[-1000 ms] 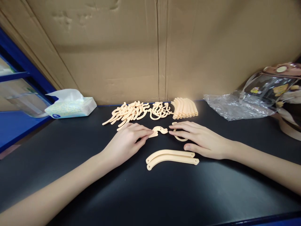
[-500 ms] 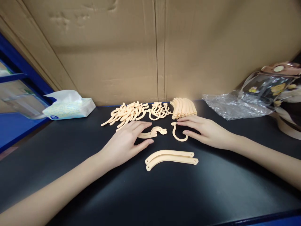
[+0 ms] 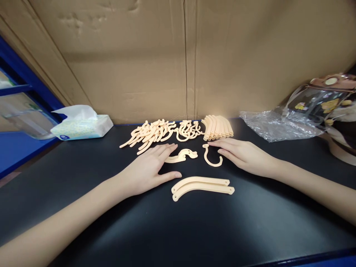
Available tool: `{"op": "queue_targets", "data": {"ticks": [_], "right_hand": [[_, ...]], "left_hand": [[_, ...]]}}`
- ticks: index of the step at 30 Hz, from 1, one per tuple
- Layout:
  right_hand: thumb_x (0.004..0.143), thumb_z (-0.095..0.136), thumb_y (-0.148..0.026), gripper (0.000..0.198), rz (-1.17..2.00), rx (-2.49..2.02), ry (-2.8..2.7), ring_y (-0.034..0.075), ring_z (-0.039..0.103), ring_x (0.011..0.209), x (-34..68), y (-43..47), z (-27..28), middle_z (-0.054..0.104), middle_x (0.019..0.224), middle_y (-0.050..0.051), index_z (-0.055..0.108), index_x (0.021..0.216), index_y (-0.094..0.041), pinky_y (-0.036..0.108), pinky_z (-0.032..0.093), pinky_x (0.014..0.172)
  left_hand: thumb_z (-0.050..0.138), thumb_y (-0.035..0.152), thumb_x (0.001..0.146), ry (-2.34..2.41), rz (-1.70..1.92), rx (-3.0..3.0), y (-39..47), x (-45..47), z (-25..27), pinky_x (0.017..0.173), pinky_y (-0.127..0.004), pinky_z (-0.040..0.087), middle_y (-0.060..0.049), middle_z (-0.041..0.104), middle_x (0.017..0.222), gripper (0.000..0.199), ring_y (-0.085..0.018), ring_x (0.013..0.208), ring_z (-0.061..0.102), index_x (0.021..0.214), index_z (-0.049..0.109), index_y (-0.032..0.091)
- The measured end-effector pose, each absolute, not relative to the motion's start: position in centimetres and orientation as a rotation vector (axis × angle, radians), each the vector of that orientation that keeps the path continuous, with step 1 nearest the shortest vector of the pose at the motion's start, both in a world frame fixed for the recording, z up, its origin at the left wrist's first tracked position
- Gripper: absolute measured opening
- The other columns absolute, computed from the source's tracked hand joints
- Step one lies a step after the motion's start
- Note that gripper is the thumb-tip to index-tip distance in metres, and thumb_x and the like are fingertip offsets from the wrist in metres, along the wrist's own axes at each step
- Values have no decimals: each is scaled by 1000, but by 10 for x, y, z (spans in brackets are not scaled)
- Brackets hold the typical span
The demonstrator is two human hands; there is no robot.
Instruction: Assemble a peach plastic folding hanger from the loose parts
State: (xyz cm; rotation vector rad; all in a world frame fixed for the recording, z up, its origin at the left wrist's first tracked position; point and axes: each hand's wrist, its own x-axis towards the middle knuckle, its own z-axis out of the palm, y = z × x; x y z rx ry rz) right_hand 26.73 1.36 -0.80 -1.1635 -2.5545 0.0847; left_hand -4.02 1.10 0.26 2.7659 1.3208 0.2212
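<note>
Currently I'm seeing the left hand (image 3: 147, 167) lying open, hiding the left end of the small curved pieces (image 3: 178, 159). The right hand (image 3: 244, 155) is lying open beside the hook (image 3: 205, 156); I'm failing to make out whether its fingertips are touching. Two longer strips (image 3: 203, 187) are lying nearer.

Cream hook (image 3: 213, 164); black tabletop (image 3: 178, 230)

Smooth plastic hook (image 3: 213, 164), glossy film (image 3: 275, 128), matt cardboard (image 3: 125, 70)

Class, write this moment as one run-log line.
left hand: open, partly hiding curved piece | right hand: open, beside hook | front: two curved bars | behind: loose piles, neat stack
</note>
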Motion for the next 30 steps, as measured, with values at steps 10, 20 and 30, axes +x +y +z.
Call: {"op": "queue_targets", "data": {"ticks": [10,20,30], "right_hand": [[99,36,-28,41,-170,-1119,-2636,21,62,108,274,21,-10,55,132,3,47,138,-34,37,56,84],[95,37,-12,43,-455,-1133,-2667,18,65,101,265,20,-13,55,134,6,56,129,-31,24,54,60],[100,33,-31,34,-417,-1125,-2628,17,64,85,265,21,-14,61,117,6,62,118,-26,27,50,62]], "left_hand": [[39,63,91,1250,201,2842,11,-39,1,110,-47,33,-15,41,147,72,-31,135,38,141,43,12],[34,64,92,1272,134,2855,10,-40,2,110,-46,32,-15,38,148,74,-30,136,36,143,40,10],[36,64,92,1263,169,2845,9,-40,1,110,-46,32,-15,39,148,72,-30,136,36,142,41,12]]}}
